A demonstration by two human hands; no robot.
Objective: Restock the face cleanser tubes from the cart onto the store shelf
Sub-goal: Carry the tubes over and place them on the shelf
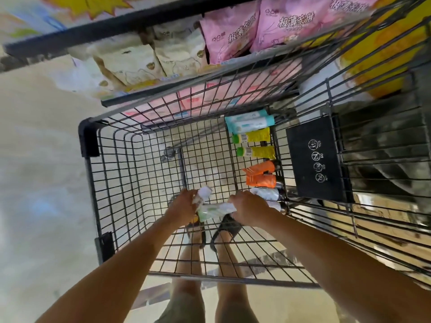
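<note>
Store aisle, pale floor, wire cart [87, 141] before shelf [70, 39]. White-green cleanser tubes [213, 210] low inside cart; left hand [183, 203], right hand [247, 207], fingers clenched round them. Teal, yellow, orange tubes [256, 152] along cart's right wall.

1. Cart [140, 159]: black wire in a square grid.
2. Seat flap [314, 157]: black with white round pictograms.
3. Teal tubes [250, 122]: pale teal and white.
4. Yellow tubes [255, 136]: yellow with green caps.
5. Orange tubes [261, 177]: orange with dark caps.
6. White tubes [211, 209]: white with pale green markings.
7. Pink packs [233, 36]: pink with dark characters.
8. Cream packs [130, 59]: cream.
</note>
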